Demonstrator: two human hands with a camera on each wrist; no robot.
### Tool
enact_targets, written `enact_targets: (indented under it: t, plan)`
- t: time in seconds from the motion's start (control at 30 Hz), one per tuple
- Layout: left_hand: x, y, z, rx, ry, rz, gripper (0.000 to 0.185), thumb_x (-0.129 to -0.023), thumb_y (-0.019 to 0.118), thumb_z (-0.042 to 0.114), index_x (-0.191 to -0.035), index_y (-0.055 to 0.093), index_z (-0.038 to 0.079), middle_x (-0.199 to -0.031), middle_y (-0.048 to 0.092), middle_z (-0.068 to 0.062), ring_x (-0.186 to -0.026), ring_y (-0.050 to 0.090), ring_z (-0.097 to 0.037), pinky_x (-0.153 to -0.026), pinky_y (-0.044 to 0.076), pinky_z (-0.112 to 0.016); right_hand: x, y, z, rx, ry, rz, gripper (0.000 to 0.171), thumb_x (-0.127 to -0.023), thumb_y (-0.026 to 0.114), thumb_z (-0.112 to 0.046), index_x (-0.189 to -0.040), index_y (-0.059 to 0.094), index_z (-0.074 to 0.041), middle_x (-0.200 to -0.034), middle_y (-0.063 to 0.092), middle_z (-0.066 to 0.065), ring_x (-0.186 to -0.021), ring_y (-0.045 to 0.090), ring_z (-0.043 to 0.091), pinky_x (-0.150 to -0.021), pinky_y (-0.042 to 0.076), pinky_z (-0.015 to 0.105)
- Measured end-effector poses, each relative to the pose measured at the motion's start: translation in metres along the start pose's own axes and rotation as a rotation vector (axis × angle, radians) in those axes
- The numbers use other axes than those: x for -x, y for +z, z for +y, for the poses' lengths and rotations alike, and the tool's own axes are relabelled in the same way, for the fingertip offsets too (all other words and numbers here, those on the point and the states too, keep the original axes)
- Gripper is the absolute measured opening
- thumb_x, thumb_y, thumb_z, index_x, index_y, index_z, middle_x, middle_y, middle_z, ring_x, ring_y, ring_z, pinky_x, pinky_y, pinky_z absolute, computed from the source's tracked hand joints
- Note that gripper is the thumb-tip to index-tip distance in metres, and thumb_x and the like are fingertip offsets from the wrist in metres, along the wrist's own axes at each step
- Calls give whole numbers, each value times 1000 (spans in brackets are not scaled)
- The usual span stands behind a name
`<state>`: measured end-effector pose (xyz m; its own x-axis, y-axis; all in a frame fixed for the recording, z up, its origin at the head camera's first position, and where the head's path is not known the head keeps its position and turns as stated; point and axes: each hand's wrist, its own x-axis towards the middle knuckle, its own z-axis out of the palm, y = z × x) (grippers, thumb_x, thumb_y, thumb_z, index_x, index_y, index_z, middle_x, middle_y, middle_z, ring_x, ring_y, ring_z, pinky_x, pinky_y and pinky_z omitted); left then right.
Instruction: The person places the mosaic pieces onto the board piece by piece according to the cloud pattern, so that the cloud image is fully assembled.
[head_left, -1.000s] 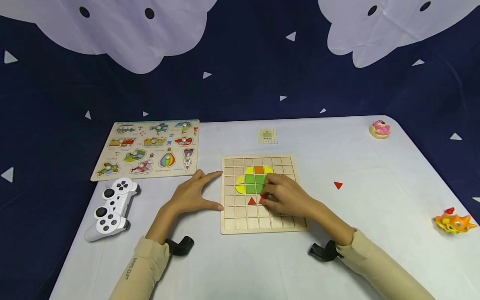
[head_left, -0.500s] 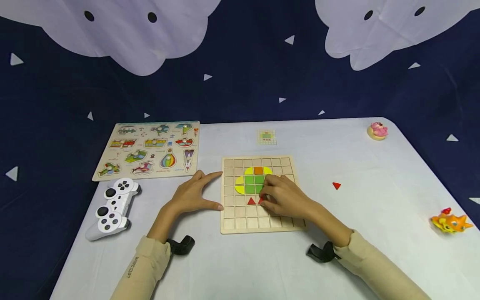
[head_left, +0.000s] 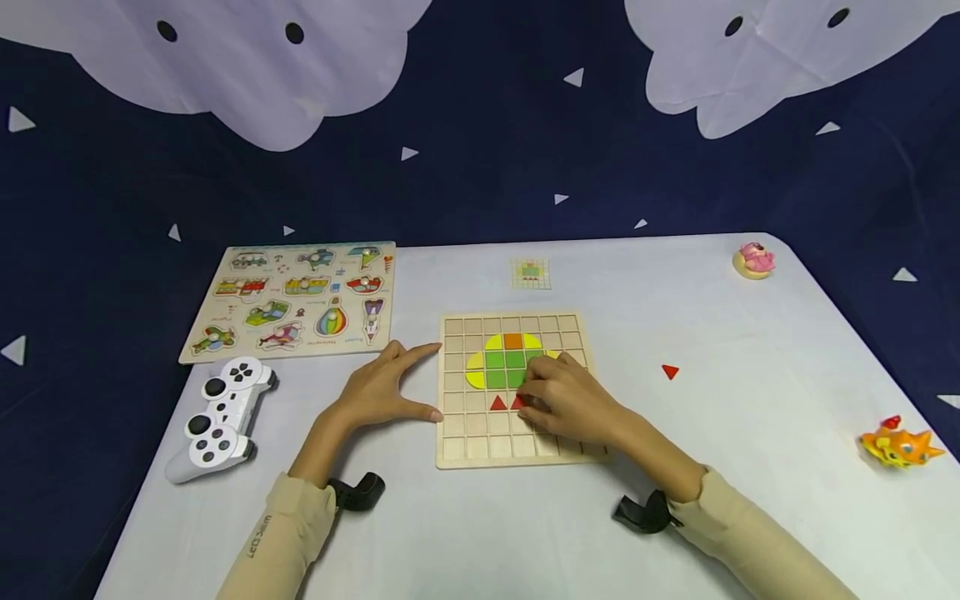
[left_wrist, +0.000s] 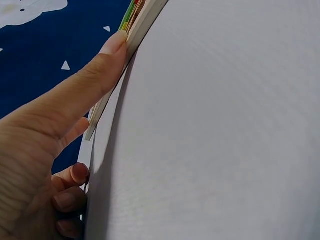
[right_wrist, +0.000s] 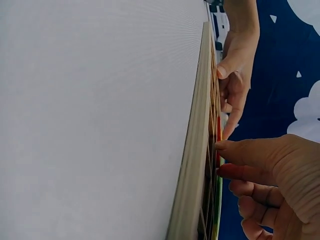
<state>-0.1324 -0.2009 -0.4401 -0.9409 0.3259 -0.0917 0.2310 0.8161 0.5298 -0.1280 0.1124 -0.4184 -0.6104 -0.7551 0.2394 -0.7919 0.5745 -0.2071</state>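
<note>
At frame centre the grid board [head_left: 517, 454] holds a mostly built pattern; the right hand [head_left: 570, 400] pinches a red triangle [head_left: 519, 402] into place, the left hand [head_left: 382, 387] braces flat-fingered, one red triangle [head_left: 670, 372] apparently left on the desk [head_left: 750, 467].

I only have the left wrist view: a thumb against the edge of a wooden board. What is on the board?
Observer: The grid board holds green squares, yellow curved pieces, one orange square and a red triangle.
Operator: Where is the other hand?
Observer: The right hand rests on the board, fingertips at a second red triangle beside the first.
Operator: Any pieces off the board?
Observer: One loose red triangle lies on the table to the right of the board.
Operator: What is left of my hand?
Observer: A white game controller, with a vehicle puzzle behind it.
</note>
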Motion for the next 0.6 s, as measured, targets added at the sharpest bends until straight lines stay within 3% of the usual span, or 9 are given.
enact_targets:
  t: [0.3, 0.6]
  plan:
    - [1, -1, -1, -11, -3, 1, 107, -58, 87, 64, -150, 43, 32, -95, 42, -4, -74, 43, -18, -63, 36, -31, 3, -2, -1, -9, 0, 52, 16, -83, 80, -25, -92, 78, -12, -90, 60, -2, -85, 53, 13, -78, 38, 34]
    - [0, 0, 0, -1, 0, -1, 106, -58, 87, 63, -150, 44, 32, -95, 42, -4, -73, 42, -18, -63, 35, -31, 24, -18, 13, 33, 65, 179, 20, -83, 79, -25, -93, 77, -8, -92, 61, 1, -88, 55, 18, -81, 39, 37]
